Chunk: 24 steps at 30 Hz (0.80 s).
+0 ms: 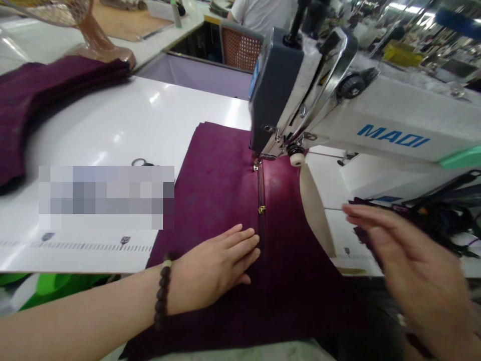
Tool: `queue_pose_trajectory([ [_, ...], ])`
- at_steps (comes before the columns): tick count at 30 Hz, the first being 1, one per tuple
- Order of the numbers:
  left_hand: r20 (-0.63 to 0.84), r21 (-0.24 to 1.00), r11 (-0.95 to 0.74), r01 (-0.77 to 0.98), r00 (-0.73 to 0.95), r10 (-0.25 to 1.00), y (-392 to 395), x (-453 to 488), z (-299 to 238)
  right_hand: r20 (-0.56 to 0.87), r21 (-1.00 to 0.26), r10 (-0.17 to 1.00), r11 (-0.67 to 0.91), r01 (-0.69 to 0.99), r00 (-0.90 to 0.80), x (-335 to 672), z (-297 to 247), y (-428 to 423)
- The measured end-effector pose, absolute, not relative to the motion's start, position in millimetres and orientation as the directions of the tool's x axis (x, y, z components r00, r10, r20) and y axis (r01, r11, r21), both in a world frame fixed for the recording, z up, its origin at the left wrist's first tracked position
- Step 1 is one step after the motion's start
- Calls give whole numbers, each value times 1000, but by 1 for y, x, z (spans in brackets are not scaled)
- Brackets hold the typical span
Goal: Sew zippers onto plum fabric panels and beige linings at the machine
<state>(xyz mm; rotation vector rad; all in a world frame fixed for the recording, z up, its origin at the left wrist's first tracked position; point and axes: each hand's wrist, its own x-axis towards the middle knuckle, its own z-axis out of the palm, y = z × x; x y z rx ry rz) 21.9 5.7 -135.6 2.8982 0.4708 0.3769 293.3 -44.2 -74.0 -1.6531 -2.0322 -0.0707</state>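
My left hand (214, 268) lies flat and open on a dark purple fabric piece (220, 185), its fingertips just left of a zipper (260, 210) running down from the needle. A bead bracelet sits on that wrist. My right hand (409, 265) hovers open at the right, fingers stretched out and holding nothing, slightly smeared by motion, beside a bundle of dark zipper tape (443, 220). The white sewing machine (376, 125) stands over the fabric with its presser foot (257, 163) on the zipper's top end.
A folded stack of the same purple fabric (33, 100) lies at the far left of the white table (112, 125). Scissors (142, 162) rest near the middle. A person in a white shirt (263, 12) sits beyond, behind a chair back.
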Motion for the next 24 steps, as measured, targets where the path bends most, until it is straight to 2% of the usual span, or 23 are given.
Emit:
queue_pose_trajectory([
  [2, 232, 210, -934, 289, 913, 335, 5, 22, -136, 363, -230, 863, 449, 864, -352, 260, -81, -37],
  [4, 252, 206, -932, 299, 904, 346, 4, 22, -137, 282, -165, 848, 504, 848, -449, 234, -99, -27],
  [7, 272, 204, -927, 316, 891, 364, 4, 22, -139, 163, -121, 878, 470, 874, -449, 220, -127, -16],
  [10, 278, 201, -926, 319, 888, 366, 3, 22, -140, 112, -99, 895, 442, 892, -431, 224, -137, -13],
  [24, 226, 208, -918, 336, 897, 380, -1, 27, -140, 135, -41, 877, 471, 881, -462, 232, -134, -13],
])
